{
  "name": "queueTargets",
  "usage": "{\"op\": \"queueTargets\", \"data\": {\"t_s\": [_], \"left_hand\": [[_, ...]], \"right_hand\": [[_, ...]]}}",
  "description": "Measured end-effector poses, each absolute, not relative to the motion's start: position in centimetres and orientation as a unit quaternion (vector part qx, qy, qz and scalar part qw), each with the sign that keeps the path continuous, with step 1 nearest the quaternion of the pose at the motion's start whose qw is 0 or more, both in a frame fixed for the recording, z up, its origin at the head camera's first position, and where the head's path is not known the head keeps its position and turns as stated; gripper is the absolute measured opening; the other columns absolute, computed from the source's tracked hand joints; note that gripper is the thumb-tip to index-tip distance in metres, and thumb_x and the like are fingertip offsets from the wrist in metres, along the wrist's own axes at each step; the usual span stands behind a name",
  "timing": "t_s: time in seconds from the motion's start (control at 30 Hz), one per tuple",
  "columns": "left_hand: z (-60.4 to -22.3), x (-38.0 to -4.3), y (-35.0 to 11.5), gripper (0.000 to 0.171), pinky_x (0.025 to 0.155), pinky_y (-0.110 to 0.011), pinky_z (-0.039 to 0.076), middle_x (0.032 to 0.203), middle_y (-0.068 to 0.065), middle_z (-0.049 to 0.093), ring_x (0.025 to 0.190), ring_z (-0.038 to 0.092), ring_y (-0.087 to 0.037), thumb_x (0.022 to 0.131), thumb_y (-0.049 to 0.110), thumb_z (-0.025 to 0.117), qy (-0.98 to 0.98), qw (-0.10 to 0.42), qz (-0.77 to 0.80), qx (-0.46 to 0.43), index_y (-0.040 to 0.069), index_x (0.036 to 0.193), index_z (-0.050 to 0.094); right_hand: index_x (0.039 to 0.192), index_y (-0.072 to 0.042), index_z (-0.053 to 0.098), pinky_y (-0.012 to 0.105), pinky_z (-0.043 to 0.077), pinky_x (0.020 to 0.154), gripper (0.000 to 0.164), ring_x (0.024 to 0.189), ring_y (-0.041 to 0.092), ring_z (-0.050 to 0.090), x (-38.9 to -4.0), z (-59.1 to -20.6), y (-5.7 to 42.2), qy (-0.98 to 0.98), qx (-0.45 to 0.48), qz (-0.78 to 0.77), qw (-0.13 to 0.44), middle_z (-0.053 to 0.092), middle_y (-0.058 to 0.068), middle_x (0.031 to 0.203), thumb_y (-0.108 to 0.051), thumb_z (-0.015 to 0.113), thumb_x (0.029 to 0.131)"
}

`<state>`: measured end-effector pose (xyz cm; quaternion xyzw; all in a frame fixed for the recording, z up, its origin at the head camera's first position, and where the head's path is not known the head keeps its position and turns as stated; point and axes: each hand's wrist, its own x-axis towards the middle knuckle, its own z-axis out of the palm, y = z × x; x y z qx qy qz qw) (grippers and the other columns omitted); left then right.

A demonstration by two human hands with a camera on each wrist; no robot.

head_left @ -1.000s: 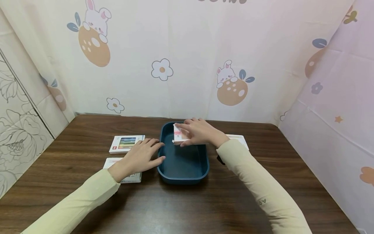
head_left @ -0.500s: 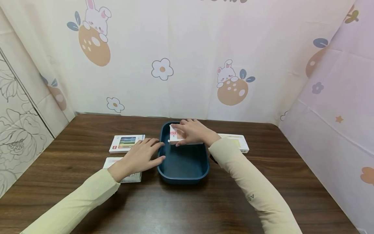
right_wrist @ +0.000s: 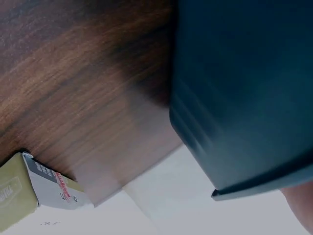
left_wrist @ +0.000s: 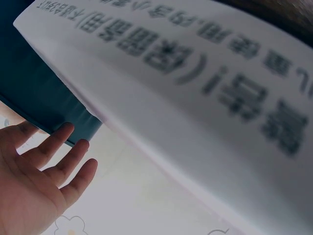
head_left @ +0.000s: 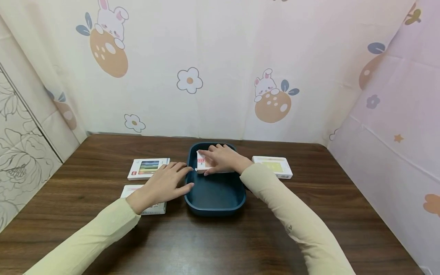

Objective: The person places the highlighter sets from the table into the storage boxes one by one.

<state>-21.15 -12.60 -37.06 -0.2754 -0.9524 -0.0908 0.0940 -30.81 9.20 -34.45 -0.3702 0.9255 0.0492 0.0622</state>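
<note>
A dark blue plastic bin (head_left: 215, 196) stands in the middle of the table. My right hand (head_left: 225, 158) grips a small white box with red print (head_left: 202, 163) inside its far end, thumb at the near side and fingers over the top. Most of that box is hidden under the hand. My left hand (head_left: 161, 189) is spread with fingertips right at the bin's left rim, holding nothing; the left wrist view shows its fingers (left_wrist: 73, 156) relaxed beside the bin. In the right wrist view the bin wall (right_wrist: 234, 107) hides nearly all of the hand.
Left of the bin lie a white box with a window showing coloured sticks (head_left: 148, 168) and, nearer, a white printed box (head_left: 156, 209), partly under the left forearm. A white box with a yellow-green panel (head_left: 273, 167) lies at the right. A patterned curtain (head_left: 220, 76) hangs behind the table.
My right hand has moved a little left and down with the white box, lower into the bin. The box at the right has come fully into view. The left hand stays in place.
</note>
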Motion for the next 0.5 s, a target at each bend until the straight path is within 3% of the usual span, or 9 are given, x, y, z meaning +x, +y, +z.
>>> {"op": "queueTargets", "data": {"t_s": [0.5], "left_hand": [[-37.03,-21.2,-12.57,0.055,0.091,-0.049,0.042,0.127,-0.007,0.053,0.116,0.048,-0.026,0.087,0.053,0.048,-0.952,0.099,-0.084,-0.279,0.017,0.128,0.053]], "right_hand": [[0.146,-0.026,0.02,0.044,0.032,0.105,0.082,0.121,0.026,0.043,-31.09,-35.25,8.8,0.924,-0.366,0.058,0.094,0.044,0.007,0.134,-0.061,0.054,0.08]]}}
